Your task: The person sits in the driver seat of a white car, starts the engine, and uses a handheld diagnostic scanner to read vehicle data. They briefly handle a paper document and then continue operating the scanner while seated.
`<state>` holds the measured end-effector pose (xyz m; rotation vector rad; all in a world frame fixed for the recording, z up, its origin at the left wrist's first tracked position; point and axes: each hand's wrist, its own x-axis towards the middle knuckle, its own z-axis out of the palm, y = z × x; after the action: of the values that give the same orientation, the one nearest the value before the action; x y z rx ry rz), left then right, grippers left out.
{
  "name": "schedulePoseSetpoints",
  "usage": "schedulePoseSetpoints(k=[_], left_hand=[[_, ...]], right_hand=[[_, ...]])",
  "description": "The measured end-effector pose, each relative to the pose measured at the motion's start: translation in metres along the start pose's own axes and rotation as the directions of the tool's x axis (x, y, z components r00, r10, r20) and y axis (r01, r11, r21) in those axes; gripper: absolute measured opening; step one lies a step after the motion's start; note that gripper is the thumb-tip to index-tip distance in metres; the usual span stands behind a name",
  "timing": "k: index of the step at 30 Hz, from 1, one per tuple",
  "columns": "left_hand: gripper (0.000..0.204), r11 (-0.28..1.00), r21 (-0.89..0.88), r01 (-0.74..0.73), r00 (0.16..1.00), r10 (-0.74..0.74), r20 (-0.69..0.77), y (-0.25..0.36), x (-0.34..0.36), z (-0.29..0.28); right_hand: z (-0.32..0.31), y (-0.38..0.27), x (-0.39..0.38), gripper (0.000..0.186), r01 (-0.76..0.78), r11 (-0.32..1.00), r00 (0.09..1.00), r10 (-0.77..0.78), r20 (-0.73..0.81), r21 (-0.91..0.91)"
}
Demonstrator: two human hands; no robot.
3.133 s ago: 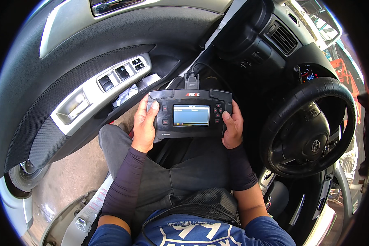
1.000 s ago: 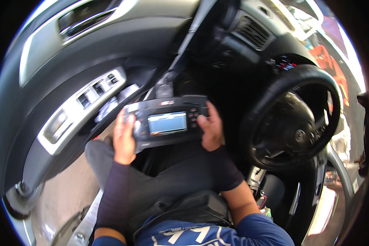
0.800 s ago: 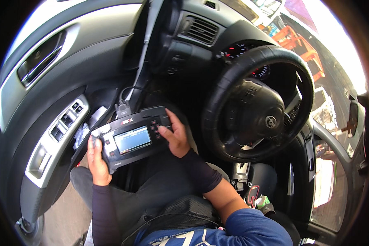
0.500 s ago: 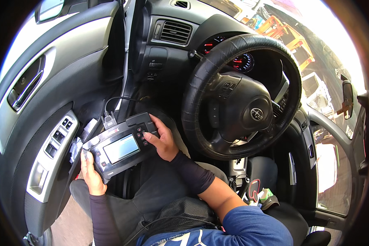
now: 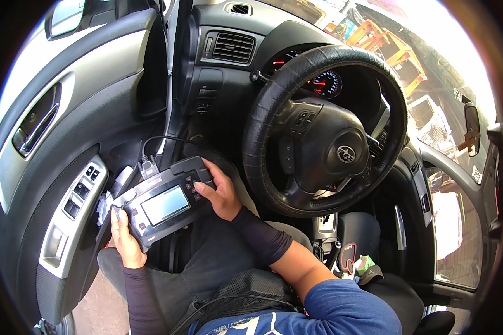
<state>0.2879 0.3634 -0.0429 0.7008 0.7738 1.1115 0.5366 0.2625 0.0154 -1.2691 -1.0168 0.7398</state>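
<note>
Handheld tester (image 5: 165, 205) sat between left hand (image 5: 128, 242) and right hand (image 5: 222, 195), cable plug (image 5: 148, 167) at its far edge, door switch panel (image 5: 65, 224) lay left of both, steering wheel (image 5: 325, 144) stood right, legs (image 5: 215, 258) beneath.

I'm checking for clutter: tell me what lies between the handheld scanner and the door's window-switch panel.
Pale, crumpled paper-like scraps lie between the handheld scanner and the window-switch panel, as the head view shows.

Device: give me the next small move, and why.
Probably a light press with the thumb of the right hand: it lies at the buttons, the screen is lit, and the left hand holds the device's other end, so pressing should not tip it.
</note>
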Motion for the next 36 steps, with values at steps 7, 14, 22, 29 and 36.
schedulePoseSetpoints(k=[7,14,22,29,36], left_hand=[[0.057,0.993,0.102,-0.057,0.997,0.063,-0.055,0.0022,-0.0018,0.0072],[0.050,0.996,0.021,-0.088,0.991,0.086,0.102,0.0037,-0.0032,0.0069],[0.050,0.998,-0.044,-0.044,0.987,0.050,0.152,0.0078,-0.0005,0.0091],[0.052,0.998,-0.021,-0.059,0.986,0.062,0.154,0.0082,-0.0021,0.0086],[0.052,0.998,-0.015,-0.066,0.986,0.067,0.149,0.0070,-0.0011,0.0093]], right_hand=[[-0.0002,0.0094,-0.0021,0.071,-0.034,0.995,0.998,0.039,-0.047,0.092],[0.0025,0.0067,-0.0017,0.068,-0.010,0.996,1.000,0.011,-0.011,0.093],[0.0061,0.0052,-0.0008,0.069,-0.011,0.999,1.000,0.012,-0.028,0.046],[0.0060,0.0048,-0.0009,0.070,-0.030,0.998,0.999,0.031,-0.022,0.059],[0.0060,0.0036,-0.0003,0.070,-0.024,0.998,1.000,0.025,-0.014,0.064]])
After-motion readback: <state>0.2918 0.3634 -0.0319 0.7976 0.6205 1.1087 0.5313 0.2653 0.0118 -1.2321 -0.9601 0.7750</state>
